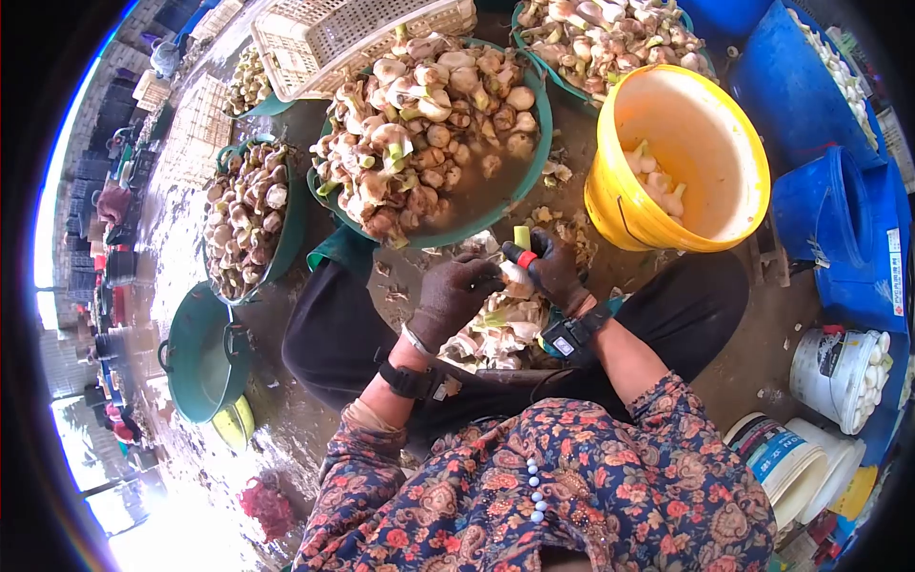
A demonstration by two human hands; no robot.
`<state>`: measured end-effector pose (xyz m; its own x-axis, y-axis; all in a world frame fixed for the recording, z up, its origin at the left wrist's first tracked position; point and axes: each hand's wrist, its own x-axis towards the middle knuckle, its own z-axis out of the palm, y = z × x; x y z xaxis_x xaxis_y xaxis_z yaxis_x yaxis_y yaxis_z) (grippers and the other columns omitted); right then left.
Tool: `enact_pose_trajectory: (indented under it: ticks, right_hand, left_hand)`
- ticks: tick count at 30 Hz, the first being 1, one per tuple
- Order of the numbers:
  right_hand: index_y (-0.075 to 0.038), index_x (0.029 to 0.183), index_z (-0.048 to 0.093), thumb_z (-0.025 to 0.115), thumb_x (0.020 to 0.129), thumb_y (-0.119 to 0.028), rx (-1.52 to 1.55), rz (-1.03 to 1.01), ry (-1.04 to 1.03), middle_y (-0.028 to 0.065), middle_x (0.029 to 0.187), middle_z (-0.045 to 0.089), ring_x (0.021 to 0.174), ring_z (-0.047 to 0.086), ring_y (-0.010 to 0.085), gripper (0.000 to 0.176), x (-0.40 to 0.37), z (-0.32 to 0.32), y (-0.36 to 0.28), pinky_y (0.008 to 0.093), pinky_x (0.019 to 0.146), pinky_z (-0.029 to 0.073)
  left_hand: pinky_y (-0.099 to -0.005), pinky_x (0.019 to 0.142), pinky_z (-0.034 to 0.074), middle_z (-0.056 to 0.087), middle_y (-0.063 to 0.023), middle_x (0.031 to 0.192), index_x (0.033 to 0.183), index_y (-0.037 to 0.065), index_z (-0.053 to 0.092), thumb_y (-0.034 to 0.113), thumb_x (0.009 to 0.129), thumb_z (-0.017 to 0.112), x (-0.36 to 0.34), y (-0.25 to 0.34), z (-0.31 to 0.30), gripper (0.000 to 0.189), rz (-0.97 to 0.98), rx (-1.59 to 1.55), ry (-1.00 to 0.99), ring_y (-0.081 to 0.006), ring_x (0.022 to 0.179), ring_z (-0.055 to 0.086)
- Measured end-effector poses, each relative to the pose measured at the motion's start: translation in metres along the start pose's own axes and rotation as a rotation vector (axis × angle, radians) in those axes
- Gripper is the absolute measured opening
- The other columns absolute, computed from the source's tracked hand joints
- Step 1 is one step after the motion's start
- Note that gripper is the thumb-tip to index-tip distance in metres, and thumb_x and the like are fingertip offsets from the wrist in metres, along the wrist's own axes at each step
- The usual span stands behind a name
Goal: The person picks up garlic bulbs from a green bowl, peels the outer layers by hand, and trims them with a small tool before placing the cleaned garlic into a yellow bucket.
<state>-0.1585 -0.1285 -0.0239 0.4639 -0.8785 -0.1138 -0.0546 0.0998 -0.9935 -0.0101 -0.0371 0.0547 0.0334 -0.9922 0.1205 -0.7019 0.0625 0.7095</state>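
My left hand (pixel 457 294), in a dark glove, has its fingers closed on the left side of a whitish garlic bulb (pixel 516 277). A green stem (pixel 521 236) rises near the bulb. In my right hand (pixel 559 272), also gloved, is a small tool with a red and black handle (pixel 520 254), held against the bulb; its blade cannot be made out. Beneath both hands lies a heap of peelings and bulbs (pixel 500 334) between my legs. Beyond them stands a green basin (pixel 543 157) of unpeeled garlic in brown water.
A yellow bucket (pixel 610 205) with some peeled bulbs stands front right. Green tubs of garlic (pixel 286 229) and an emptier green tub (pixel 205 357) are left. A cream crate (pixel 357 52) leans behind the basin. Blue containers (pixel 791 219) and white buckets (pixel 824 377) line the right.
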Motion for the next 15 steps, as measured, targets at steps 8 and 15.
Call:
enact_pose_trajectory:
  ticks: [8, 15]
  right_hand:
    - [-0.003, 0.089, 0.062, 0.071, 0.079, -0.017, 0.406, 0.257, 0.143, 0.0022, 0.081, 0.064, 0.070, 0.058, 0.0087, 0.020, 0.013, -0.009, -0.021, 0.0244, 0.064, 0.048]
    - [-0.002, 0.092, 0.061, 0.069, 0.080, -0.011, 0.118, 0.027, -0.017, 0.0002, 0.082, 0.062, 0.073, 0.054, 0.0061, 0.018, 0.007, 0.001, -0.010, 0.0225, 0.064, 0.046]
  left_hand:
    - [-0.0413, 0.060, 0.047, 0.059, -0.0157, 0.071, 0.082, 0.007, 0.061, 0.025, 0.081, 0.062, -0.046, 0.004, 0.016, 0.019, -0.139, 0.083, -0.368, -0.0355, 0.067, 0.058]
    - [-0.0351, 0.058, 0.048, 0.061, -0.0078, 0.077, 0.090, 0.011, 0.066, 0.020, 0.075, 0.070, -0.001, 0.008, -0.004, 0.018, 0.013, -0.059, 0.108, -0.0277, 0.069, 0.061]
